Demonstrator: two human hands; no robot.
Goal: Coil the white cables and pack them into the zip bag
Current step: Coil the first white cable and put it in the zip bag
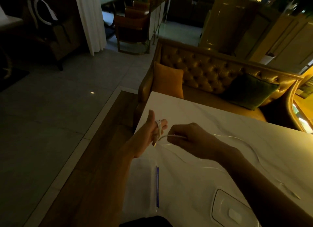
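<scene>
My left hand (150, 135) is raised over the table's left edge, thumb up, with a white cable (158, 127) looped several times around its fingers; a metal plug end hangs below them. My right hand (188, 137) pinches the same cable just right of the loops. The loose length trails right across the white table (194, 111) and ends near the right edge. A clear zip bag (145, 184) with a blue seal strip lies flat below my left hand.
A clear plastic tray or lid (232, 208) lies at the near right of the table. A tufted gold sofa (211, 74) with an orange and a green cushion stands behind the table. Tiled floor lies to the left.
</scene>
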